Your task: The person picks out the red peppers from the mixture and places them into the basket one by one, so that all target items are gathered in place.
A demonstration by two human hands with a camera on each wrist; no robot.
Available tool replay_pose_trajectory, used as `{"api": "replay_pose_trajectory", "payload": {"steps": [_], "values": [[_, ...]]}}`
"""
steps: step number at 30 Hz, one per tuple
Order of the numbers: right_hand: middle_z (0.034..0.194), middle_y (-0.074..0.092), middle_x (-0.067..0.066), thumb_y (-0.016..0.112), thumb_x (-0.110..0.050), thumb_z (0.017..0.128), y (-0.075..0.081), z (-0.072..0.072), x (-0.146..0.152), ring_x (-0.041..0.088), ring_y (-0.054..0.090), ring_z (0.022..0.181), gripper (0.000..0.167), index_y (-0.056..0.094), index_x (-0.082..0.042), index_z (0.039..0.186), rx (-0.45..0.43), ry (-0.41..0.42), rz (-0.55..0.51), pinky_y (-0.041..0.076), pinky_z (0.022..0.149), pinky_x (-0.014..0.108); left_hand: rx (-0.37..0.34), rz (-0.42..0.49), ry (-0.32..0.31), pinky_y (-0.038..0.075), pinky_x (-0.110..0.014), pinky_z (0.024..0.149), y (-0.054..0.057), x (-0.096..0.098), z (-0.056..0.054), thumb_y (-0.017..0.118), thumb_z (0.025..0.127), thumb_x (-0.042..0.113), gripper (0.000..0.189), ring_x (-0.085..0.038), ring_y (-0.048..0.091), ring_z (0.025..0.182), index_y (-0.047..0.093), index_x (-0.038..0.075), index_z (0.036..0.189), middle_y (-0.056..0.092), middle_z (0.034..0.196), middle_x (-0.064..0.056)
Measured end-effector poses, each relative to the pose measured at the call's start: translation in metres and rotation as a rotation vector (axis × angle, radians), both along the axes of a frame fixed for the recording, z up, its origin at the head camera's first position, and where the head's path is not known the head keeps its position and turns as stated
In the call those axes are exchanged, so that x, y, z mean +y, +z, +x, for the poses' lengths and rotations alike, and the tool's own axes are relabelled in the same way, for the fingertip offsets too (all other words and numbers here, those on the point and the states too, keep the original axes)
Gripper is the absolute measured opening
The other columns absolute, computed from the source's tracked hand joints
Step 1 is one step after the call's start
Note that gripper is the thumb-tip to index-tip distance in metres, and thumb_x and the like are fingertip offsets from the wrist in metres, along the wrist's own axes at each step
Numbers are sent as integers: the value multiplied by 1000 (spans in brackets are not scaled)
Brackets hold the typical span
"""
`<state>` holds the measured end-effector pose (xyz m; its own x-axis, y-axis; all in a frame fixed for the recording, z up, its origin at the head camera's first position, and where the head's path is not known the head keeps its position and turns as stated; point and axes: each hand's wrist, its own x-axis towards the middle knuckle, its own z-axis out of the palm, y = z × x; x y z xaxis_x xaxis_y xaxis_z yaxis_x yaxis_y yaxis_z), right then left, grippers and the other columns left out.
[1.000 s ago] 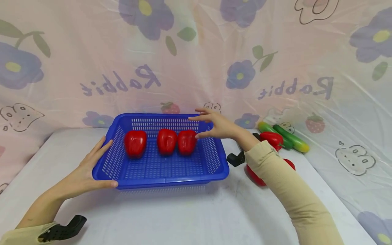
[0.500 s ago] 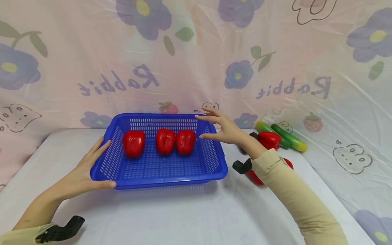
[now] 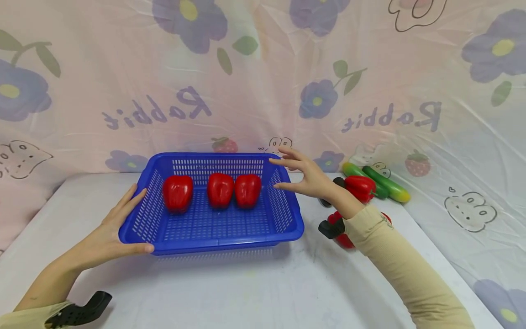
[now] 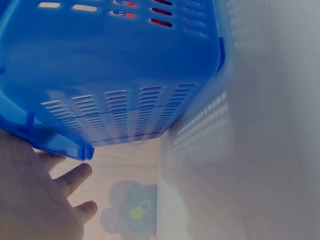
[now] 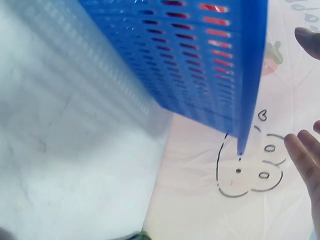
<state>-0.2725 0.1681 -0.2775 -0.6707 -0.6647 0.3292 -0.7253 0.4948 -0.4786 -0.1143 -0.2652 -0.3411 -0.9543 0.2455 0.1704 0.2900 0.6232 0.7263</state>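
Head view, left hand (image 3: 107, 237) on basket (image 3: 213, 237) rim, right hand (image 3: 309, 176) just clear

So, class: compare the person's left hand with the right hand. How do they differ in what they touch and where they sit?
The left hand rests on the blue basket's near left corner, thumb along the front rim; the right hand hovers by the far right corner, touching nothing. The left hand lies low at the table; the right hand is raised above the rim. Both are open with straight fingers.

The right hand (image 3: 306, 176), fingers spread, drew back from above the rightmost red pepper (image 3: 248, 191) in the blue basket (image 3: 213, 228) to just outside its right rim
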Motion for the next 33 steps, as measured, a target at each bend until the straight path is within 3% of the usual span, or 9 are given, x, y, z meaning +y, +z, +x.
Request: {"api": "replay_pose_trajectory", "payload": {"steps": [11,22,33], "values": [[154,32,9,74,-29,83,-4,7,26,33,37,137,59,54,-19,138,-14,-111,68,36,106,62,-6,7,-2,10,-87,89,-1,-1,-1,81,68,20,115,-51,-9,143,7,26,156,-14,162,-3],[152,34,12,73,-30,84,-14,10,55,37,33,139,54,57,-18,135,-28,-133,126,35,105,64,-14,14,-12,8,-87,90,-2,-2,-1,81,69,19,114,-50,-10,143,7,26,156,-16,162,1],[151,37,14,74,-32,83,-15,15,80,39,37,136,52,61,-18,131,-28,-138,189,36,104,64,-16,3,-12,10,-87,89,-2,-3,-4,80,69,19,114,-50,-11,143,6,26,156,-16,162,-2]]}}
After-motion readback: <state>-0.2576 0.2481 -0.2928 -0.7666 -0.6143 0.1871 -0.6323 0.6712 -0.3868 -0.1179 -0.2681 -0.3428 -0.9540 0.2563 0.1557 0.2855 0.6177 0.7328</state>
